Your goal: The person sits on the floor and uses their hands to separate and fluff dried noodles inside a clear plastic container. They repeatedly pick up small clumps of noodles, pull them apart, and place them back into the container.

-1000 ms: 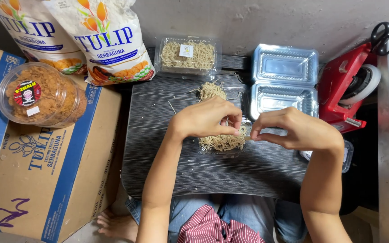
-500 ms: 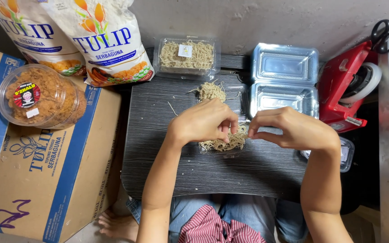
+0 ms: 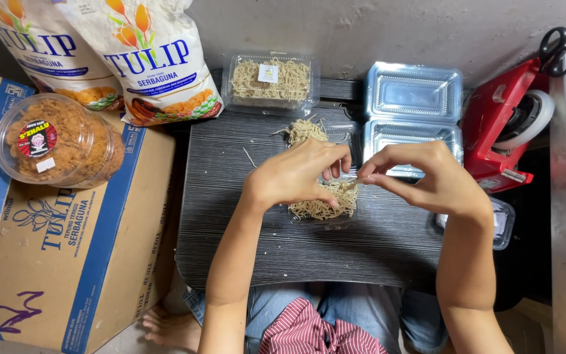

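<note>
— What did we see at the centre?

— A heap of pale dry noodles [image 3: 322, 204] lay in a clear shallow tray on the dark ridged table [image 3: 230, 196], right in front of the person. The left hand [image 3: 296, 176] rested over the heap, its fingers [image 3: 335, 167] curled down and touching the strands. The right hand [image 3: 427, 178] hovered just beside it, thumb and forefinger nearly closed, pinching a thin strand at the tray's right edge.

— Did either hand have a full grip on anything?

— No — we saw only that light pinch on the right; the left looked loosely bent, and we could not tell whether it held strands beneath the palm.

— And around them?

— A small loose pile of noodles [image 3: 306, 130] sat just behind the left hand. Further back stood a lidded clear box of noodles [image 3: 271, 80], with two empty clear containers [image 3: 414, 111] beside it. A red tape dispenser [image 3: 502, 134] stood to the right with black scissors [image 3: 558, 49] on top. To the left, a round tub of fried crumbs [image 3: 54, 141] lay on a cardboard carton [image 3: 60, 262], below two flour sacks [image 3: 145, 59].
</note>
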